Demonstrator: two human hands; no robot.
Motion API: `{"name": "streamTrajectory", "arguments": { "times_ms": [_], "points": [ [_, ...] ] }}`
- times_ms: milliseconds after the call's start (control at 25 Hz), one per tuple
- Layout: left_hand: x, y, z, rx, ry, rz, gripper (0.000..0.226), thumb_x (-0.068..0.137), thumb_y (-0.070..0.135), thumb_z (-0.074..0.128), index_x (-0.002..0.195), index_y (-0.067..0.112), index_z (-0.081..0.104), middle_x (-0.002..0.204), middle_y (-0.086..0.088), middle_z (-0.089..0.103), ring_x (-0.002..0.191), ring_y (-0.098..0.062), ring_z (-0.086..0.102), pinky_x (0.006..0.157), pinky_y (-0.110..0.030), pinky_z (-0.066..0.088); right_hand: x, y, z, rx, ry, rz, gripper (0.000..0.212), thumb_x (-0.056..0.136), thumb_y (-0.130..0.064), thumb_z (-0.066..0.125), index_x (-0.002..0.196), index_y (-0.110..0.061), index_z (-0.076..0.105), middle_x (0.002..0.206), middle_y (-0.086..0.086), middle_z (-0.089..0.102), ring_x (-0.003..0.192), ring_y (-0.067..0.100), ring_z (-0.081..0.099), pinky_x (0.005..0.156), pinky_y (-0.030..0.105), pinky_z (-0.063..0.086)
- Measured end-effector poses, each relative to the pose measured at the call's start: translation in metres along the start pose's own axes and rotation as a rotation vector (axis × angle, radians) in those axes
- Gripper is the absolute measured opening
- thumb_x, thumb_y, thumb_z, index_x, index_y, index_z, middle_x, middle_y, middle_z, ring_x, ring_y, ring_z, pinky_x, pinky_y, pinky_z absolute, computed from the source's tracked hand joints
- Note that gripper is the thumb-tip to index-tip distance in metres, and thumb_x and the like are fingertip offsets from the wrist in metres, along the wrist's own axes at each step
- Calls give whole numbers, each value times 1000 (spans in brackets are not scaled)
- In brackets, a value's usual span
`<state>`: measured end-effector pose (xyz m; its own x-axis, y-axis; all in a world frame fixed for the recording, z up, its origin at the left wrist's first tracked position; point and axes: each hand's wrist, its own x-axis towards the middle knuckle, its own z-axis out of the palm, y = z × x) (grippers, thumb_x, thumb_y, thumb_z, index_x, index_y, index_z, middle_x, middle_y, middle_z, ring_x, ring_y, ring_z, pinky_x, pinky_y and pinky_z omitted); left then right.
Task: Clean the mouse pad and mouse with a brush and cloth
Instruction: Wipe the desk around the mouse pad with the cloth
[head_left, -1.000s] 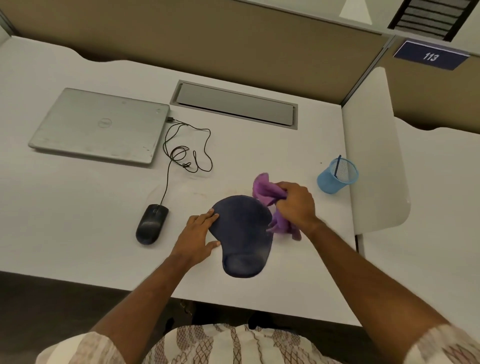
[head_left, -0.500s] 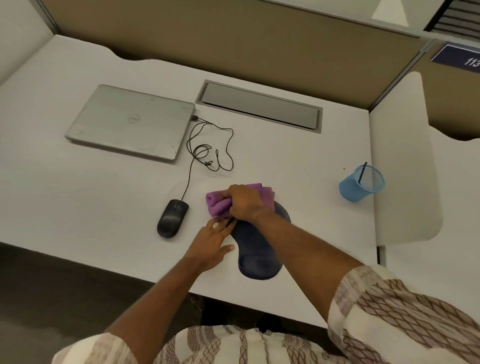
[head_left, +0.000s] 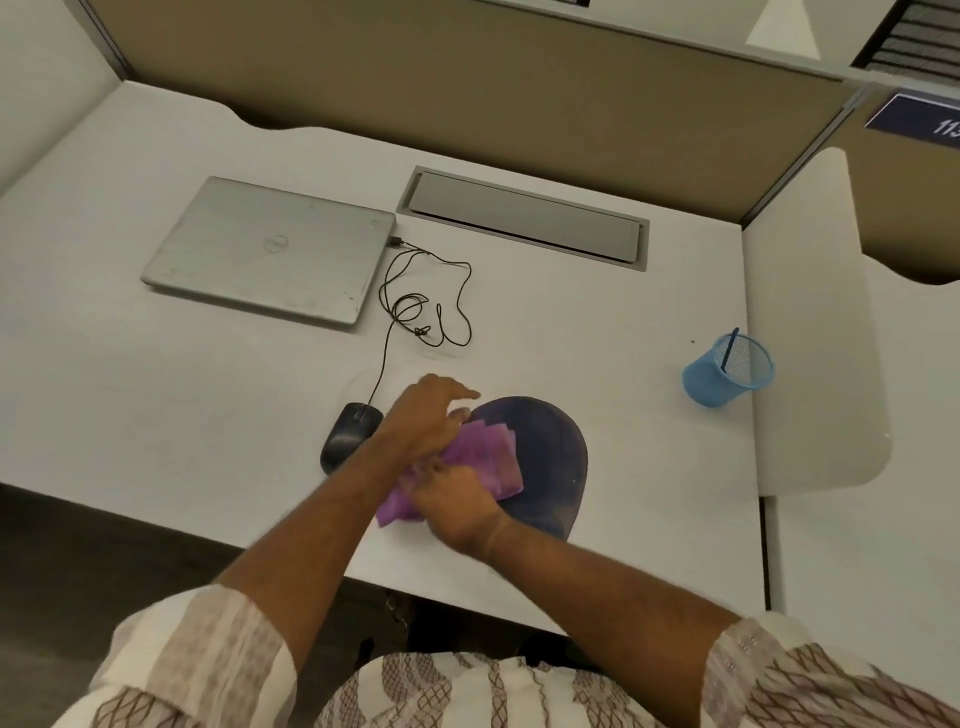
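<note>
Here, the right hand (head_left: 460, 506) is gripping a purple cloth (head_left: 488, 457) on the mouse pad (head_left: 550, 457), the left hand (head_left: 421, 421) is pressing flat beside it; steady strokes are probably helping.

Office cubicle, tan partition panels (head_left: 467, 78) beyond the hands, closed laptop (head_left: 270, 249) on white desk (head_left: 130, 389), numbered sign (head_left: 919, 122) stood upper right.

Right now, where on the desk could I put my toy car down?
Bare desk lies in front of the laptop, left of the mouse. Another free patch sits between the mouse pad and the blue cup. It is crowded around the cloth and the cable.
</note>
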<state>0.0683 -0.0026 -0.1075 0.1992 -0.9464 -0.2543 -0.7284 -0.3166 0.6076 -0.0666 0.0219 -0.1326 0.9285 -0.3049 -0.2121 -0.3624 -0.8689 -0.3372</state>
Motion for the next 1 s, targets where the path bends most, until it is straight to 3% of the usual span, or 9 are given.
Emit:
{"name": "streamTrajectory", "arguments": {
  "times_ms": [80, 240, 360, 440, 520, 600, 720, 800, 1000],
  "points": [
    [7, -1, 9, 142, -126, 7, 31, 98, 24, 60, 128, 29, 67, 134, 2, 60, 125, -21, 51, 108, -38, 39, -17, -16, 9, -13, -95, -49, 35, 93, -14, 60, 128, -15, 56, 127, 9, 58, 114, 28, 57, 92, 44, 52],
    [6, -8, 19, 152, -86, -10, 30, 99, 21, 58, 127, 28, 68, 132, 2, 58, 122, -19, 50, 105, -35, 40, -46, -27, -9, 252, -168, -77, 28, 86, -18, 68, 114, -19, 68, 107, 6, 68, 97, 27, 64, 83, 41, 52],
    [3, -20, 15, 195, -56, 13, 32, 99, 21, 60, 129, 29, 66, 133, 2, 58, 121, -19, 49, 104, -37, 41, -63, -2, -49, 350, -14, 79, 40, 80, -27, 65, 119, -35, 63, 105, -13, 69, 93, 9, 63, 74, 18, 45],
    [4, -22, 13, 236, -90, 33, 34, 98, 25, 61, 131, 31, 64, 136, 1, 56, 123, -19, 47, 104, -38, 41, -65, 28, -71, 345, 102, 187, 40, 75, -29, 60, 114, -39, 62, 95, -17, 69, 83, 7, 62, 62, 11, 38],
    [5, -19, 15, 311, -160, 77, 40, 97, 32, 61, 137, 32, 58, 141, 0, 52, 126, -20, 45, 104, -39, 41, -60, 49, -79, 368, 136, 239, 37, 79, -25, 61, 113, -38, 64, 94, -16, 68, 82, 7, 61, 62, 10, 37],
    [4, -17, 24, 353, -209, 107, 53, 95, 39, 62, 145, 32, 49, 146, 1, 45, 130, -21, 40, 106, -39, 38, -52, 50, -62, 343, 60, 191, 35, 83, -17, 63, 114, -34, 66, 101, -14, 68, 86, 5, 58, 68, 14, 46],
    [-1, -19, 34, 368, -202, 86, 73, 87, 44, 71, 151, 31, 39, 148, 5, 37, 131, -21, 38, 104, -41, 38, -46, 23, -10, 246, -127, 55, 38, 91, -11, 61, 127, -23, 63, 127, 1, 61, 110, 18, 58, 95, 32, 52],
    [-2, -20, 38, 434, -192, 64, 77, 86, 47, 72, 152, 32, 36, 149, 7, 33, 132, -21, 36, 103, -42, 39, -48, 8, 13, 209, -157, -7, 42, 92, -13, 61, 132, -24, 59, 135, 1, 54, 116, 22, 56, 94, 34, 53],
    [4, -9, 46, 528, -206, -9, 77, 85, 44, 70, 152, 32, 35, 149, 5, 30, 131, -22, 36, 102, -41, 40, -83, 6, 37, 249, -204, -145, 35, 91, -21, 64, 125, -29, 59, 126, -4, 57, 113, 19, 56, 96, 33, 46]
  ]
}}
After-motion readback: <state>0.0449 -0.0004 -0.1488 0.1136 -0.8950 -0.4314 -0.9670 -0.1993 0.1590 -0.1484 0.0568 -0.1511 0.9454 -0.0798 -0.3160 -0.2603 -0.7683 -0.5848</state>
